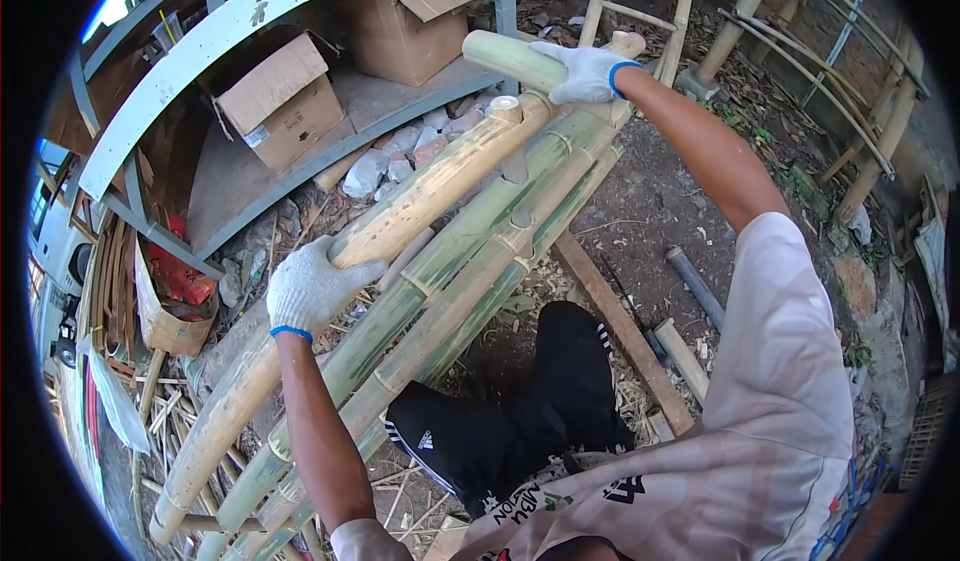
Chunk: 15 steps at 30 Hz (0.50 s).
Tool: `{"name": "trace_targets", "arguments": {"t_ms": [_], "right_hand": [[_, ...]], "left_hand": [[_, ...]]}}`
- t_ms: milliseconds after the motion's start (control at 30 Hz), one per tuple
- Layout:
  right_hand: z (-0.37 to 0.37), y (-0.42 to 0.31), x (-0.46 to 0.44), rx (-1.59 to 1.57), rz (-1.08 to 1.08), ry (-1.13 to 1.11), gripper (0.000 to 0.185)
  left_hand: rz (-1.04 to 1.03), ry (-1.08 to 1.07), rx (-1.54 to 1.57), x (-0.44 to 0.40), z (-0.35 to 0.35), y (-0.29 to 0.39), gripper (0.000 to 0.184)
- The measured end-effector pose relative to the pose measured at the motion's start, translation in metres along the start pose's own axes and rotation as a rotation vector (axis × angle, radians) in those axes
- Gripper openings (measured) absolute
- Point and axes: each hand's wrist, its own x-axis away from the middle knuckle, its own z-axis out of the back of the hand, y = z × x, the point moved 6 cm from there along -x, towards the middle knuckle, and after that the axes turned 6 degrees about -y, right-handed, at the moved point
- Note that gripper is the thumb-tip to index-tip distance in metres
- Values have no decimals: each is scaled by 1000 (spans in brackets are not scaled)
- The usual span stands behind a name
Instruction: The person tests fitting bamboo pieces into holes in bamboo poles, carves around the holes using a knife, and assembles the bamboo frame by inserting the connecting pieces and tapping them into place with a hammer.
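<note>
My left hand (318, 289), in a white knit glove with a blue cuff, is wrapped over a thick yellowish bamboo pole (430, 193). My right hand (585, 73), gloved the same way, grips a short, thick piece of pale green bamboo (505, 59) from above. This piece lies across the far end of the poles; whether it touches them I cannot tell. Beside the yellow pole run several long green bamboo poles (430, 266), side by side and slanting away. A short peg (507, 109) sticks up through the yellow pole near its far end.
Two cardboard boxes (282, 111) stand on a grey metal-framed shelf (345, 146) at the upper left. A wooden plank (625, 331) and bamboo offcuts (682, 359) lie on the ground by my knees. Bamboo frames (735, 26) stand at the far right, and split strips (110, 281) lean at left.
</note>
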Motion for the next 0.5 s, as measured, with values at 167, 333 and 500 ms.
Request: {"name": "trace_targets", "arguments": {"t_ms": [167,333,500], "right_hand": [[35,3,-2,-286,36,62,109],[-4,-5,2,-149,44,-12,115],[56,-50,21,-123,76,-49,108]], "left_hand": [[-1,3,15,-2,2,0,98],[-4,16,14,3,3,0,100],[18,3,-23,14,13,6,94]]}}
